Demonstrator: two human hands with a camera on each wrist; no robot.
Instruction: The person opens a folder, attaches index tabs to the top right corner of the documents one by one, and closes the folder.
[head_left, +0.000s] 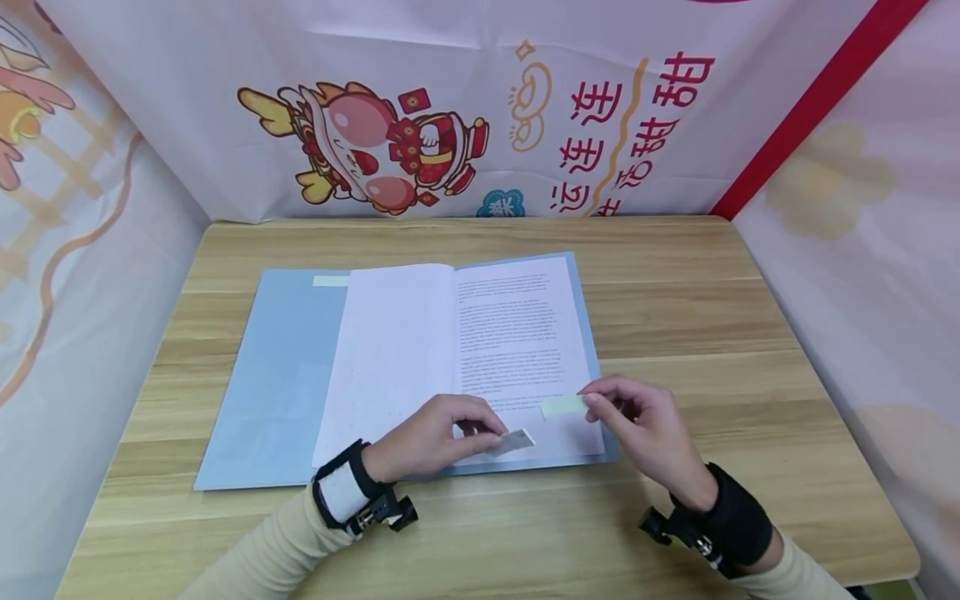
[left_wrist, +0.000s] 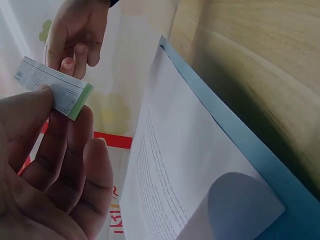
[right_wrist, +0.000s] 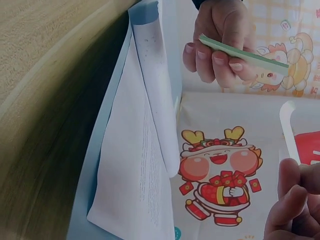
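An open light blue folder lies on the table, with a printed page on its right side and a blank white page left of that. Above the printed page's lower part, my left hand pinches a small pad of green sticky notes between thumb and fingers. A single pale green sticky note is pinched at its right end by my right hand, over the page's lower right. The right wrist view shows this strip slightly curled and apart from the pad.
Another pale green sticky strip is at the top of the folder's left cover. The wooden table extends around the folder. White printed cloth stands behind the table and along both sides.
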